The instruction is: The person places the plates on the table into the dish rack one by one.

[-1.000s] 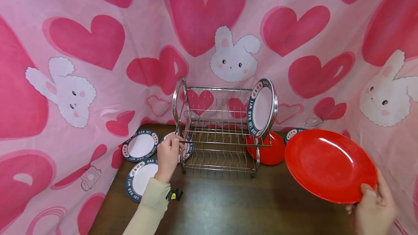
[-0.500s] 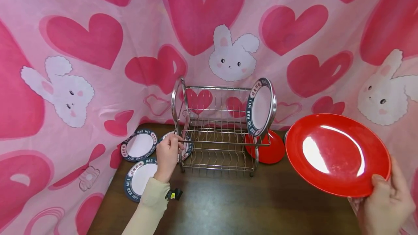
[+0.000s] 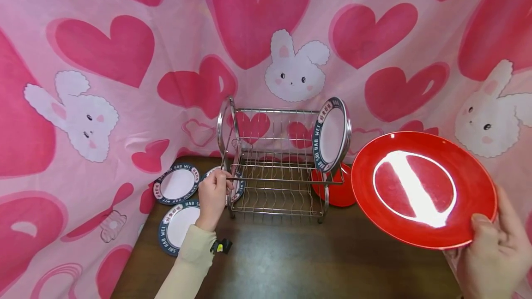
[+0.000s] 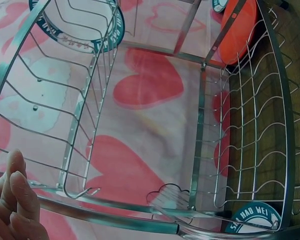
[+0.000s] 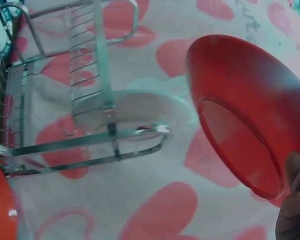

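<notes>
A two-tier metal dish rack (image 3: pixel 274 210) stands at the back of the table. My left hand (image 3: pixel 214 197) grips the front left of its upper tier, fingers curled round the wire; in the left wrist view those fingers (image 4: pixel 21 192) show at the lower left. In my right hand (image 3: pixel 492 248) is a red plate (image 3: pixel 415 193), pinched by its right edge, thumb on top, tilted and held in the air right of the rack. The right wrist view shows the underside of this red plate (image 5: pixel 240 145). One white plate with a dark lettered rim (image 3: pixel 330 137) stands upright at the upper tier's right end.
Two dark-rimmed plates lie on the table (image 3: pixel 291 262) left of the rack: a rear plate (image 3: pixel 176 184) and a front plate (image 3: pixel 183 227). Another patterned plate (image 3: pixel 240 188) is partly behind the rack. A second red plate (image 3: pixel 342 193) lies behind its right side. Pink cloth (image 3: pixel 187 36) hangs around.
My right hand has moved slightly right and up with the red plate, which has tipped to face the camera more. My left hand stays on the rack.
</notes>
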`<state>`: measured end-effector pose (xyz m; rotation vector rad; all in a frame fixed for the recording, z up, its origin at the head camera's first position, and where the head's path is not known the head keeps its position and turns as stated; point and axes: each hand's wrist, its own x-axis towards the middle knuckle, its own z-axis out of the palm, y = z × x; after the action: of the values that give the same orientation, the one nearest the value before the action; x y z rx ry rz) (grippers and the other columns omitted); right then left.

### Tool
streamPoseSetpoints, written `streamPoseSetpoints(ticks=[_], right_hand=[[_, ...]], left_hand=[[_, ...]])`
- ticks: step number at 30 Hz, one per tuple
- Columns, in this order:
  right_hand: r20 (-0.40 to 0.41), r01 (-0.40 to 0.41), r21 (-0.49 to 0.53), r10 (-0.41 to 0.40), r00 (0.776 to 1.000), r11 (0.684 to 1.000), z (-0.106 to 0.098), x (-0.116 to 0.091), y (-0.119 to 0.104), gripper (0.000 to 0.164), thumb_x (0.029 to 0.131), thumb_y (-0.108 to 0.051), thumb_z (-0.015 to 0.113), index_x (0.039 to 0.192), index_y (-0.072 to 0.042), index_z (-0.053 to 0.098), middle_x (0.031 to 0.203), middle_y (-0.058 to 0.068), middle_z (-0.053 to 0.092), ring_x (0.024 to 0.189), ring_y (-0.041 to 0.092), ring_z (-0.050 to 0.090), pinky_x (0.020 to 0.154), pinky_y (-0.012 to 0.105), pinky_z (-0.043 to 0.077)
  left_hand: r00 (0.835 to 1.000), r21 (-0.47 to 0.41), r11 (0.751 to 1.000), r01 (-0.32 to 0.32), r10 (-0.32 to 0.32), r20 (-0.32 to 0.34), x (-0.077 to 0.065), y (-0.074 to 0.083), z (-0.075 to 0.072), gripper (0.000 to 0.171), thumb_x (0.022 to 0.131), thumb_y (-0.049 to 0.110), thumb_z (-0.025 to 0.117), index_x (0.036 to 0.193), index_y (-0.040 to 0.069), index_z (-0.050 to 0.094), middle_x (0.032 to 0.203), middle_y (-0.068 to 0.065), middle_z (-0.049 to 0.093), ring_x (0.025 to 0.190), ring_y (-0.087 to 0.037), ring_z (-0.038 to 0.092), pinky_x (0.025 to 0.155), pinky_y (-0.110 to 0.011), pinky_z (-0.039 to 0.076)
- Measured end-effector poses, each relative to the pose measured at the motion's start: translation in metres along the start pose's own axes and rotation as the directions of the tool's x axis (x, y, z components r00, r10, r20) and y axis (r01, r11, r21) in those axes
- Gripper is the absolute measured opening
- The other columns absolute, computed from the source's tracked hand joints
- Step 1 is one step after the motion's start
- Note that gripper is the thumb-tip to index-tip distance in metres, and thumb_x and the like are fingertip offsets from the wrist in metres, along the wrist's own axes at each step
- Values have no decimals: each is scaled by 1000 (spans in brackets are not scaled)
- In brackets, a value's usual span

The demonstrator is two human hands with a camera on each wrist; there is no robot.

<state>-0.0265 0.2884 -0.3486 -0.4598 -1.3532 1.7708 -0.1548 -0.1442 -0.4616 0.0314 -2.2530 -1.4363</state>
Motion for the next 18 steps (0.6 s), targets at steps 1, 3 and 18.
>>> streamPoseSetpoints(ticks=[1,3,18], right_hand=[[0,10,-8,-10,1000,1000,2,-1,-3,50,99,4,57,143,-19,65,150,9,58,132,23,62,76,18,54],[-4,22,-36,-22,1000,999,6,-4,-8,50,100,3,57,144,-20,64,151,6,58,135,23,59,77,16,53],[146,133,-61,-123,982,989,29,-15,-32,49,99,2,57,144,-17,64,142,14,63,81,14,77,65,22,56]], left_hand=[[1000,4,1000,-2,2,-3,0,0,0,35,106,15,43,88,5,71,65,-4,68,54,-15,56,51,-28,41],[1000,6,1000,-9,9,-5,0,-1,1,35,106,15,43,88,5,71,65,-4,68,54,-15,56,51,-28,41],[1000,1,1000,-16,16,-4,0,0,0,35,107,16,43,88,5,71,66,-5,68,54,-15,53,48,-28,37]])
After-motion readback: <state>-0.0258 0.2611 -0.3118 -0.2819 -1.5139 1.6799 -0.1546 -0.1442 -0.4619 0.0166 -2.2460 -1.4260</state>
